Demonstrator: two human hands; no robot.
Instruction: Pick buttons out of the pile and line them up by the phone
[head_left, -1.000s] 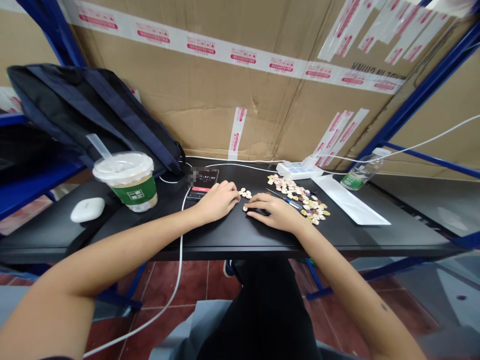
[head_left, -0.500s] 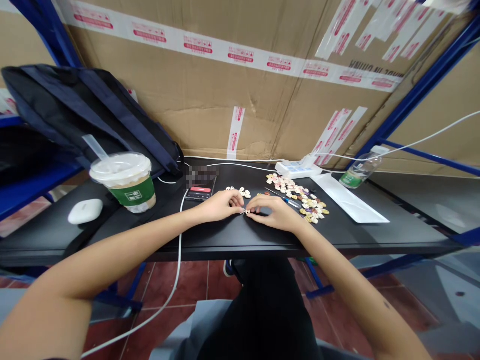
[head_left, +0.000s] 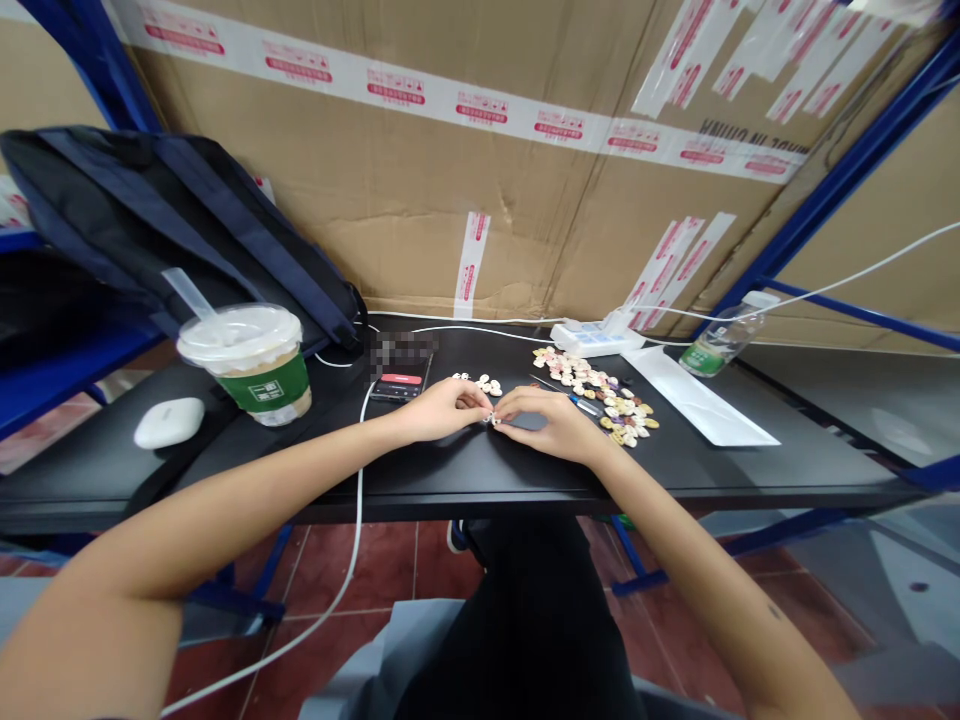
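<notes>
Above the black table point(head_left: 480, 475), my left hand point(head_left: 446, 408) and my right hand point(head_left: 546, 422) meet fingertip to fingertip. Between them is a small whitish piece point(head_left: 490, 419), too small to name, pinched by the fingers of both hands. Just behind my left hand lie several small pale oval pieces point(head_left: 489, 386) with dark marks. Right of my right hand spreads a pile of similar oval pieces point(head_left: 592, 378) in cream, yellow, brown and purple. A screwdriver point(head_left: 585, 405) with a blue handle lies beside that pile, partly hidden by my right hand.
A phone point(head_left: 401, 378), a lidded drink cup point(head_left: 259, 365) and a white earbud case point(head_left: 169, 423) are on the left, before a backpack point(head_left: 187, 220). Toward the right are a power strip point(head_left: 589, 338), a white tray point(head_left: 701, 400) and a bottle point(head_left: 724, 340). A white cable point(head_left: 358, 520) hangs over the front edge.
My fingertips have come closer together, and both hands now close on the small whitish piece. The things on the table have not moved.
</notes>
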